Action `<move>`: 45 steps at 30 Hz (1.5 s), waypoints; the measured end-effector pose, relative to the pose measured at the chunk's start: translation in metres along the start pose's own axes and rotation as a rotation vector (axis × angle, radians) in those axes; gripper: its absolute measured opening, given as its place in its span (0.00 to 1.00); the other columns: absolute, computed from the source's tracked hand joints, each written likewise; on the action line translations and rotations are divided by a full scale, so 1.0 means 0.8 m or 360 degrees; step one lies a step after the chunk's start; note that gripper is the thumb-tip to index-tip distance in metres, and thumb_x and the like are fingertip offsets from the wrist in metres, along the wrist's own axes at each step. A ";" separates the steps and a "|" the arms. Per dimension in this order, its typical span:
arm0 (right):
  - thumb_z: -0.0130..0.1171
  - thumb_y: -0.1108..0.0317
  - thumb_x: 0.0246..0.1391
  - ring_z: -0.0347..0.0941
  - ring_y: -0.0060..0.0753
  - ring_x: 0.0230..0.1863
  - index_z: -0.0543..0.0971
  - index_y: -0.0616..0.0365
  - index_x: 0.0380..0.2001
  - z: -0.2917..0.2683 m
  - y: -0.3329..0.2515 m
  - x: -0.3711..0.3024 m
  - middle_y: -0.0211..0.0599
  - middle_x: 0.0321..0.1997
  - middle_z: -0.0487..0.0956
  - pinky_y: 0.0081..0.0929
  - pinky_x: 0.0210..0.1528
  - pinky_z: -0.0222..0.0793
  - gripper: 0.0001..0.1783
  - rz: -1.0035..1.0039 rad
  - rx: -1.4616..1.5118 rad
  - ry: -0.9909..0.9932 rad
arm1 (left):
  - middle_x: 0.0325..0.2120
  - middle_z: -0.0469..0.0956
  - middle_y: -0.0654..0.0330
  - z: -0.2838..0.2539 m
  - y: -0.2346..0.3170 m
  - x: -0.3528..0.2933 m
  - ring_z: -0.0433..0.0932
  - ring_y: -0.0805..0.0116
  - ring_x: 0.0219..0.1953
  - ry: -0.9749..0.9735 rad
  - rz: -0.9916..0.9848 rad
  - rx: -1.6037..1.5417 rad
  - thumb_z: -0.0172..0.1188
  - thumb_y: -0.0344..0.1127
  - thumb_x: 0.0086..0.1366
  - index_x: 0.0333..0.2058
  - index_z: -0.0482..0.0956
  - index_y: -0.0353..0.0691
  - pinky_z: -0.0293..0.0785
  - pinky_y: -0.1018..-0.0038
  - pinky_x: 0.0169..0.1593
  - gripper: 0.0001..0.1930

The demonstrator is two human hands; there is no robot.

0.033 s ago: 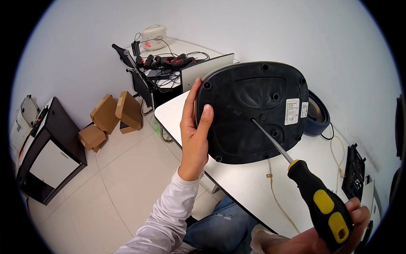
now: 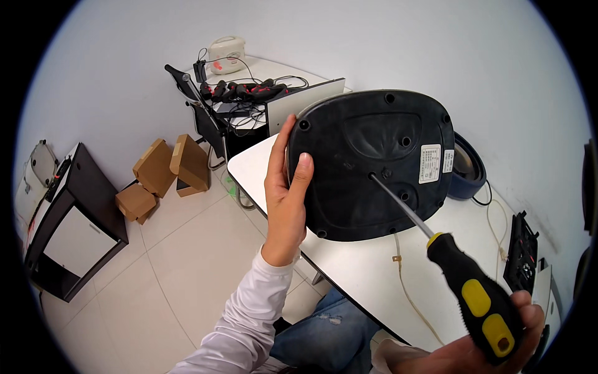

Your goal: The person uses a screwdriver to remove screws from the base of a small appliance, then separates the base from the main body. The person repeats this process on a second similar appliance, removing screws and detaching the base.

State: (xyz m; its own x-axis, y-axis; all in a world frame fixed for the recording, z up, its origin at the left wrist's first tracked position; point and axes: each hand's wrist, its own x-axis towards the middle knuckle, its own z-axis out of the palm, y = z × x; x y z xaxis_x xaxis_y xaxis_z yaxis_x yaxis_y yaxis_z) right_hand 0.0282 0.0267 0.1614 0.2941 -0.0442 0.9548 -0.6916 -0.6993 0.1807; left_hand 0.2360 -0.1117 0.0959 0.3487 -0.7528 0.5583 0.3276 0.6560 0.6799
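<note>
My left hand point(image 2: 288, 193) grips the left edge of a black plastic appliance base point(image 2: 342, 199), thumb on its face and fingers behind. The base is tilted up above the white table, showing several round screw holes and two white labels point(image 2: 430, 163). In my right hand point(image 2: 479, 352), at the lower right, is a screwdriver point(image 2: 464, 277) with a black and yellow handle. Its shaft slants up and left, the tip inside a hole near the middle of the base, so the tip is hidden. What lies behind the base is hidden too.
Under the base stands the white table point(image 2: 355, 268), with a pale cord point(image 2: 408, 293) and a dark blue round appliance point(image 2: 471, 168). A black tool case point(image 2: 522, 252) lies at the right. Cardboard boxes point(image 2: 156, 171), a cabinet point(image 2: 78, 230) and a cable-strewn desk point(image 2: 258, 65) stand leftward and behind.
The screwdriver's handle has shifted very slightly right along with my right hand. Its tip stays in the same hole, and my left hand keeps its hold on the base.
</note>
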 end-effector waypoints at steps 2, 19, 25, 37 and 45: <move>0.44 0.59 0.59 0.67 0.50 0.48 0.55 0.58 0.57 0.002 -0.008 -0.011 0.55 0.53 0.63 0.37 0.46 0.68 0.26 0.0434 -0.0193 0.0099 | 0.58 0.59 0.56 0.000 0.006 0.000 0.62 0.71 0.57 0.0009 -0.0021 -0.0081 0.49 0.34 0.65 0.60 0.55 0.37 0.55 0.77 0.59 0.26; 0.33 0.56 0.62 0.73 0.51 0.41 0.46 0.58 0.57 0.005 0.005 -0.046 0.67 0.50 0.63 0.36 0.38 0.79 0.26 0.0279 0.0577 0.0272 | 0.52 0.67 0.57 -0.002 0.011 0.005 0.70 0.70 0.49 0.0098 -0.0068 -0.0161 0.48 0.36 0.65 0.60 0.56 0.44 0.69 0.75 0.51 0.25; 0.30 0.53 0.62 0.75 0.46 0.39 0.49 0.61 0.55 0.000 -0.002 -0.057 0.55 0.47 0.66 0.35 0.36 0.80 0.27 0.0524 0.0669 0.0439 | 0.52 0.67 0.57 -0.009 0.006 0.007 0.71 0.70 0.49 0.0123 -0.0025 -0.0129 0.47 0.37 0.66 0.60 0.56 0.44 0.70 0.75 0.50 0.24; 0.47 0.64 0.55 0.58 0.10 0.14 0.59 0.58 0.57 0.069 0.021 -0.083 0.45 0.50 0.67 0.08 0.12 0.54 0.27 0.2193 0.0863 0.0056 | 0.54 0.64 0.57 -0.015 0.005 0.007 0.69 0.69 0.51 0.0094 0.0061 -0.0014 0.44 0.37 0.67 0.60 0.55 0.41 0.69 0.75 0.52 0.24; 0.48 0.68 0.53 0.61 0.11 0.12 0.55 0.57 0.62 0.120 0.027 -0.088 0.51 0.52 0.69 0.10 0.13 0.58 0.32 0.2218 0.1291 0.0004 | 0.55 0.62 0.57 -0.010 0.001 0.002 0.67 0.68 0.53 0.0152 0.0159 0.0219 0.44 0.40 0.66 0.60 0.54 0.41 0.67 0.75 0.54 0.25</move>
State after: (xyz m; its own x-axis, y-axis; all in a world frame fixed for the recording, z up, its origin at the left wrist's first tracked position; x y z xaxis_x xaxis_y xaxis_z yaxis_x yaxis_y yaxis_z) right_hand 0.0554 -0.0537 0.0752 -0.2347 -0.9362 0.2615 0.1075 -0.2924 -0.9502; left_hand 0.2437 -0.1120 0.0940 0.4574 -0.6712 0.5833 0.1660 0.7089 0.6855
